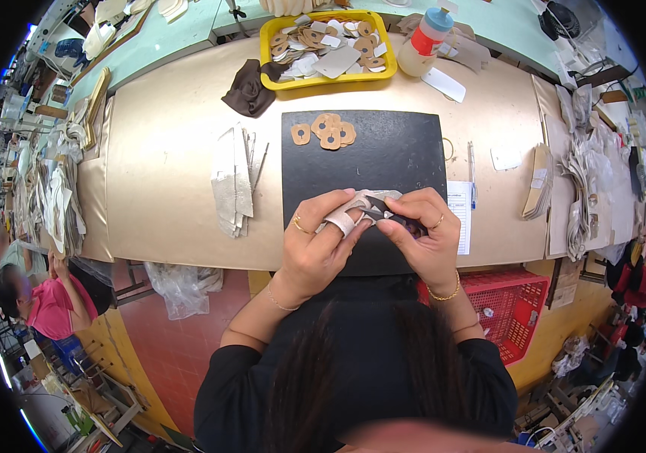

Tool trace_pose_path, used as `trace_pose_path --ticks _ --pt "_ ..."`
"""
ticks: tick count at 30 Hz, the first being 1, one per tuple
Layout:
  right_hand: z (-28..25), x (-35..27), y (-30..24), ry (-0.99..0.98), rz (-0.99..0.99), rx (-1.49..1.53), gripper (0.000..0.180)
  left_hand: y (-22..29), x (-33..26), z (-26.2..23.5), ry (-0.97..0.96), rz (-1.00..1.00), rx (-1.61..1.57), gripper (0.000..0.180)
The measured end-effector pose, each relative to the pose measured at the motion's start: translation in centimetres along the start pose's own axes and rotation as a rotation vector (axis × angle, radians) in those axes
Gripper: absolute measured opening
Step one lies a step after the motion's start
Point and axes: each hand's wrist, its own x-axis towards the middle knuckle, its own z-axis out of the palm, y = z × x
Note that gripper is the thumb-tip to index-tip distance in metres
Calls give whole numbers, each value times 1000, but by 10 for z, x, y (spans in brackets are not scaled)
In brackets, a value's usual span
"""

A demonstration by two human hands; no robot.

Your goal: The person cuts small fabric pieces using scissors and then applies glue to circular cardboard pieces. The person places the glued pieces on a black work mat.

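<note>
Over the near part of a black mat (361, 170), my two hands meet. My left hand (314, 253) is closed on a pale beige piece of material (343, 221) that curls around its fingers. A small dark hand tool with a bit of metal (383, 211) is gripped in my right hand (430, 235), its tip against the pale piece. The tool looks like snips or pliers, but fingers cover much of it. Toward the mat's far left lie several tan rounded patches with dark centres (330, 138), some overlapping.
A yellow basket (328, 81) of cut pieces stands at the back, beside a dark cloth (248, 89) and a blue-capped bottle (420, 47). Grey-white pieces (234, 185) lie left of the mat; a paper sheet (458, 215) and pen (472, 174) lie right. Below is a red crate (516, 340).
</note>
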Motion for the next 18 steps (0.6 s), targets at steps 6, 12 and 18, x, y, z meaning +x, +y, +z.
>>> trace_pose_path --ticks 6,12,18 --pt "0 3 2 1 -107 -64 22 0 1 -3 2 32 26 24" --pt "-4 5 -1 -17 -76 -76 20 1 4 -9 -19 89 135 26" --pt "-4 4 0 -26 -77 -56 21 1 6 -10 -24 85 122 26"
